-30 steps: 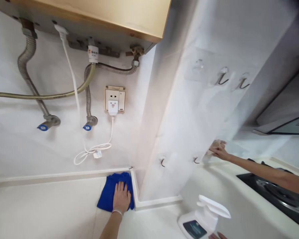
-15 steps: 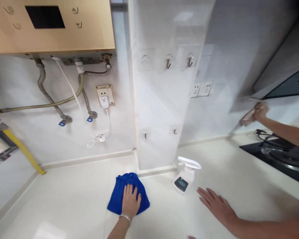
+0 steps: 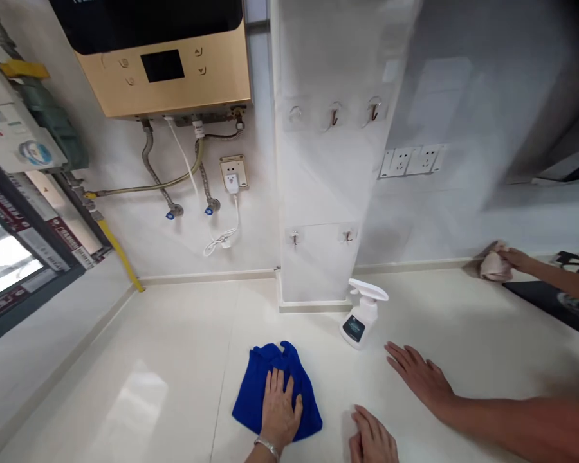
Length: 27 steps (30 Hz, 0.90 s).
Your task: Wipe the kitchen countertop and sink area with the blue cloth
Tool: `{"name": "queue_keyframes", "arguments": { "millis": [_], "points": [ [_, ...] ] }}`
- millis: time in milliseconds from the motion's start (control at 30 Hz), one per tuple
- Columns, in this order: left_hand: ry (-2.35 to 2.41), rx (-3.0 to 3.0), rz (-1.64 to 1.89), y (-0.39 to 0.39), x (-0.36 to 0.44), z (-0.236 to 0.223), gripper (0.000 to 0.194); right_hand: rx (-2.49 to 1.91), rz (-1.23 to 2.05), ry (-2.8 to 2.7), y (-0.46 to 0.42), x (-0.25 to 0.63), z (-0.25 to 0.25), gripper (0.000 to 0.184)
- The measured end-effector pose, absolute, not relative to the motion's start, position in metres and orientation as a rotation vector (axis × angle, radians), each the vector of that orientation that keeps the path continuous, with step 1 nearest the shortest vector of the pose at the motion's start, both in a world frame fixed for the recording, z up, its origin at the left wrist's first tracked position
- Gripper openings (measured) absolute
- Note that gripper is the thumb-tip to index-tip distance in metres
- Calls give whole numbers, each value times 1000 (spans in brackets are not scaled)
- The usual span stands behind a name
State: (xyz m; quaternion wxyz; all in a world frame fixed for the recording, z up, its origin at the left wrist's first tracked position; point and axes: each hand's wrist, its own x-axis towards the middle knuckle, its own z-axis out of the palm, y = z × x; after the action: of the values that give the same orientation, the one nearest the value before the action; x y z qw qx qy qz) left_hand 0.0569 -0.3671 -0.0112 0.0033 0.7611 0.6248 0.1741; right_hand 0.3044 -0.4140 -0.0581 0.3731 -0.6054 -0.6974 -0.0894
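Observation:
My left hand (image 3: pixel 280 411), a bracelet at its wrist, lies flat with spread fingers on a crumpled blue cloth (image 3: pixel 255 392) on the white countertop (image 3: pixel 174 360). My right hand (image 3: pixel 372 440) rests open and empty on the counter just right of the cloth, partly cut off by the bottom edge. A white spray bottle (image 3: pixel 361 315) stands beyond it, near the foot of the white wall column (image 3: pixel 318 193).
Another person's hand (image 3: pixel 419 379) lies flat on the counter to the right; their other hand (image 3: pixel 514 258) holds a pinkish rag (image 3: pixel 492 265) by a black stove (image 3: pixel 554 302). A gold water heater (image 3: pixel 174 71), hoses, sockets and hooks are on the wall. A window frame (image 3: pixel 24 283) is at left.
My left hand has drawn the blue cloth from the corner by the column toward me. My right hand has come into view. The other person's rag hand has dropped to the counter.

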Motion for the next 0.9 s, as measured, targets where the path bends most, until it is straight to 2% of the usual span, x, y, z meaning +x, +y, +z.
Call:
{"name": "queue_keyframes", "arguments": {
  "millis": [233, 500, 700, 900],
  "points": [
    [1963, 2362, 445, -422, 23, 3, 51, -1558, -79, -1780, -421, 303, -51, 34],
    [2163, 2408, 326, -480, -57, 3, 57, -1593, -202, -1859, -427, 305, -57, 30],
    [2533, 2013, 412, -510, -146, -4, 55, -1584, -199, -1903, -430, 306, -58, 30],
    [2850, 1488, 436, -542, -232, 1, 71, -1598, -187, -1899, -431, 304, -54, 30]
  ]
}}
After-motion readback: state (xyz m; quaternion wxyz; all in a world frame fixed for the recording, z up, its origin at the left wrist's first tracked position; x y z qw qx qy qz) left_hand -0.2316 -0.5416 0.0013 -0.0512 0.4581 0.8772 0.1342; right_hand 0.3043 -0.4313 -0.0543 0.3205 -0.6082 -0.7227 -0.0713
